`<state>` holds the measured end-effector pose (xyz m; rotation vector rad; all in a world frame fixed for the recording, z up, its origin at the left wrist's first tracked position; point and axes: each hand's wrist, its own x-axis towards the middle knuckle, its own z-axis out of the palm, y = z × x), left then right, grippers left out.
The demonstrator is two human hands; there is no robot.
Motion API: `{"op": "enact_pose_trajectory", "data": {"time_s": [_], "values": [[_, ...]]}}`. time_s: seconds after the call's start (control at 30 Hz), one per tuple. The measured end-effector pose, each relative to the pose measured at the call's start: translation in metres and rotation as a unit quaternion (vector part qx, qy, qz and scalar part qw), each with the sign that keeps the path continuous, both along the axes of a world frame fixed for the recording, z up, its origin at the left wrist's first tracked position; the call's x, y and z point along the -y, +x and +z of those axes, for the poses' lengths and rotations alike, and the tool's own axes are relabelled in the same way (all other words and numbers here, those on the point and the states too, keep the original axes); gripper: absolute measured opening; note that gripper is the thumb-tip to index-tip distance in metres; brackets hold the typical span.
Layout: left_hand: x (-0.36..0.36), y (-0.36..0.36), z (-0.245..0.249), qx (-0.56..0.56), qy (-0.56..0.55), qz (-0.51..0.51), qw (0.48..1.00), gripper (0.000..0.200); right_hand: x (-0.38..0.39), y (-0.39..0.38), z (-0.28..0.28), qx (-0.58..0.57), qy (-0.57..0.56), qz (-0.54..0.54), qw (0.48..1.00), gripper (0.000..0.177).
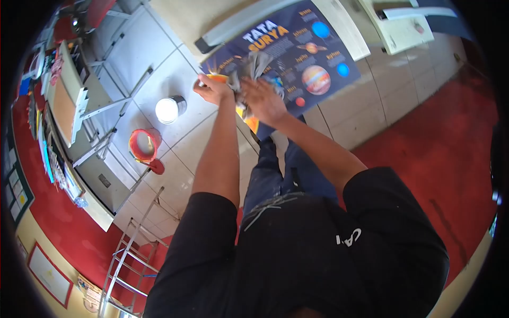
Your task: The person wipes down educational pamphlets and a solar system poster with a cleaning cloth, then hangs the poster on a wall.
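A dark blue poster headed "TATA SURYA", with pictures of planets, is tilted in front of me. At its left edge, my left hand is closed with curled fingers, apparently gripping the border. A crumpled grey cloth lies over the poster's left part. My right hand is on the cloth, fingers bent over it and slightly blurred. Both hands and the cloth hide part of the printed sun and the small planets.
A white-topped can and a red bucket stand on the tiled floor to the left. A metal ladder is at lower left, near a cluttered desk. Pale furniture is at upper right, beside a red surface.
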<state>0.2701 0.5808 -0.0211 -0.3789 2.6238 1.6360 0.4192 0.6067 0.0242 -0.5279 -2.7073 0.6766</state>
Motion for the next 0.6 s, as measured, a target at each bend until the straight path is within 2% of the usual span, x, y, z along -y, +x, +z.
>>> {"op": "enact_pose_trajectory", "data": {"time_s": [0.07,0.17,0.2,0.27,0.3,0.37,0.4,0.47,0.5,0.57,0.6], "values": [[-0.002,0.002,0.004,0.012,-0.074,-0.029,0.997,0.070,0.026,0.036,-0.002,-0.006,-0.019,0.055,0.998,0.032],[-0.006,0.002,0.010,-0.006,-0.200,-0.108,0.974,0.073,0.018,0.080,0.000,0.003,-0.030,0.106,0.994,0.030],[-0.008,0.004,0.013,-0.018,-0.242,-0.133,0.961,0.074,0.005,0.099,-0.013,-0.052,-0.023,0.075,0.996,0.027],[-0.016,0.008,0.027,0.020,-0.248,-0.161,0.955,0.074,-0.046,0.130,-0.019,-0.042,0.074,-0.105,0.991,0.025],[-0.015,0.009,0.034,0.040,-0.255,-0.176,0.950,0.073,-0.087,0.154,-0.048,-0.093,0.053,-0.134,0.985,0.023],[-0.013,0.011,0.032,0.041,-0.258,-0.183,0.948,0.073,-0.152,0.170,-0.028,-0.032,0.193,-0.263,0.945,0.025],[-0.014,0.012,0.032,0.037,-0.262,-0.183,0.947,0.073,-0.162,0.165,-0.013,-0.030,0.162,-0.294,0.941,0.029],[-0.017,0.013,0.030,0.010,-0.271,-0.174,0.946,0.073,-0.136,0.158,-0.053,-0.040,0.199,-0.318,0.926,0.032],[-0.018,0.011,0.029,0.003,-0.279,-0.173,0.945,0.073,-0.094,0.138,-0.035,0.010,0.148,-0.277,0.949,0.037],[-0.017,0.011,0.026,-0.008,-0.297,-0.179,0.938,0.074,-0.006,0.090,-0.002,0.202,0.098,-0.190,0.956,0.045],[-0.016,0.011,0.023,-0.025,-0.290,-0.172,0.941,0.073,0.033,0.074,-0.015,0.169,-0.017,-0.082,0.982,0.045]]}}
